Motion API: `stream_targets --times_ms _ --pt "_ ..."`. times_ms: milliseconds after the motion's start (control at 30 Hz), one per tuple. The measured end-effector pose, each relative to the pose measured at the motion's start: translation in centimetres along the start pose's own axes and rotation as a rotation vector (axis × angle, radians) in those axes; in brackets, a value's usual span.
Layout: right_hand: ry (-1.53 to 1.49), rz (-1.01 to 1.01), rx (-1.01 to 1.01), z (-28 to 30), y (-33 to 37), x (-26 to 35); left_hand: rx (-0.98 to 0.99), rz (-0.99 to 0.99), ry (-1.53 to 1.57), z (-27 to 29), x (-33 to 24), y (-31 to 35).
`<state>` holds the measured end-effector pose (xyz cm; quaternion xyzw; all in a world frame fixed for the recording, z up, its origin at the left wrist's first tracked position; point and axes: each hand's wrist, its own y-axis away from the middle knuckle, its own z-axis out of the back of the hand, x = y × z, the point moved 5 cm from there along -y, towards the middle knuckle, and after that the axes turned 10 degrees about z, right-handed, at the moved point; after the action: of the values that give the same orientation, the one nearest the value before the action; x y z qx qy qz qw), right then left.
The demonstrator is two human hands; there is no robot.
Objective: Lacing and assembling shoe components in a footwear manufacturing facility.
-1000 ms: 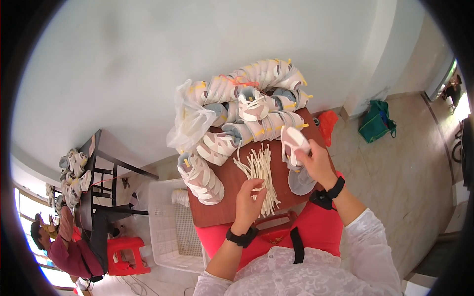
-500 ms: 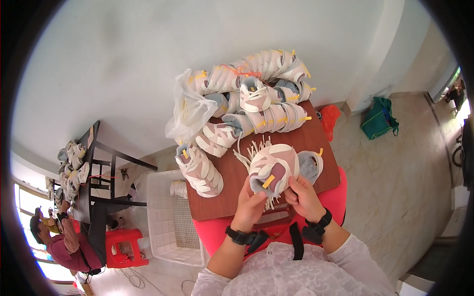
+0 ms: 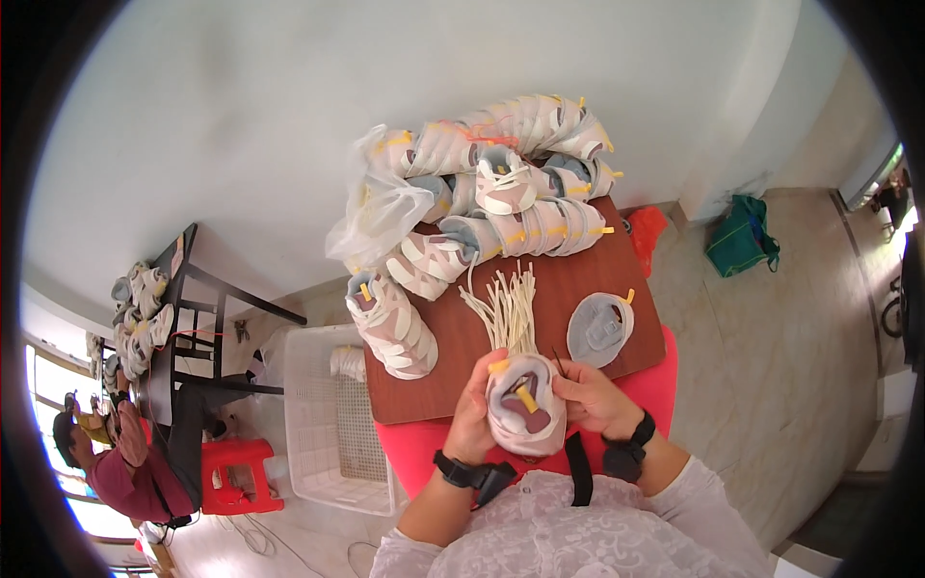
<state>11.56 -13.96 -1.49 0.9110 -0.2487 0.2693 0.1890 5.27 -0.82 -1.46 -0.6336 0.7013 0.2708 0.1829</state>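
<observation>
Over the table's near edge I hold a cream and mauve shoe upper [image 3: 525, 435], its grey-lined opening facing up and a yellow tab inside. My left hand [image 3: 470, 416] is closed round its left side. My right hand [image 3: 595, 398] grips its right side, and a thin dark point sticks up by the fingers; what it belongs to is hidden. Just beyond the shoe upper lies a bundle of cream shoelaces [image 3: 506, 306]. Right of the laces rests another shoe upper [image 3: 599, 330], grey inside, with a yellow tab.
Nested rows of shoe uppers [image 3: 525, 229] fill the far side of the brown table [image 3: 438, 380], beside a clear plastic bag [image 3: 381, 207]. A stack of uppers [image 3: 393, 328] stands at the left. A white basket [image 3: 308, 424] is on the floor. Another person [image 3: 130, 472] sits far left.
The shoe upper has come nearer to me and turned, its opening now facing up. Both hands have shifted with it, uncovering the lace bundle and the other upper on the table.
</observation>
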Motion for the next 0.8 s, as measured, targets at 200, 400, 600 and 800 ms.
stream_targets --times_ms 200,400,600,800 --pt "-0.364 -0.191 -0.067 -0.3 0.7 -3.6 0.031 -0.164 -0.101 -1.5 0.8 1.3" --pt "-0.374 0.048 -0.236 -0.1 -0.4 -3.5 -0.261 -0.291 -0.343 -1.0 1.8 1.4" --pt "-0.144 0.389 -0.645 -0.6 -0.4 -2.2 -0.243 -0.143 -0.077 -1.8 2.2 1.0" --pt "0.096 0.269 -0.448 4.5 -0.1 -5.2 -0.379 -0.196 -0.517 -0.4 -0.2 2.2"
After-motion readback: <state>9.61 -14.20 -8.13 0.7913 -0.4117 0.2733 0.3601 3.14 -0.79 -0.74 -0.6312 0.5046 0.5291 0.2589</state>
